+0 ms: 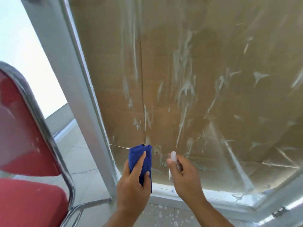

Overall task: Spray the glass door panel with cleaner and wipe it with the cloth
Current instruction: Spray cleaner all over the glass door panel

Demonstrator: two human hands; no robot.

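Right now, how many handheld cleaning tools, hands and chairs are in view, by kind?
Blue cloth, gripped by the left hand: 1
Spray bottle, held by the right hand: 1
Hands: 2
Red chair: 1
Total: 5

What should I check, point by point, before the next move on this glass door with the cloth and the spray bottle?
1. Cloth in hand: ok. The left hand grips the blue cloth.
2. Spray bottle in hand: ok. The right hand holds the spray bottle, nozzle towards the glass.
3. Cleaner on the glass: ok. White foam streaks cover much of the panel.
4. Cloth touching the glass: cannot tell; it is close to the lower part of the panel.
5. Liquid left in the bottle: cannot tell, the hand hides it.
6. Room on the left: not ok. A red chair stands close beside the door frame.
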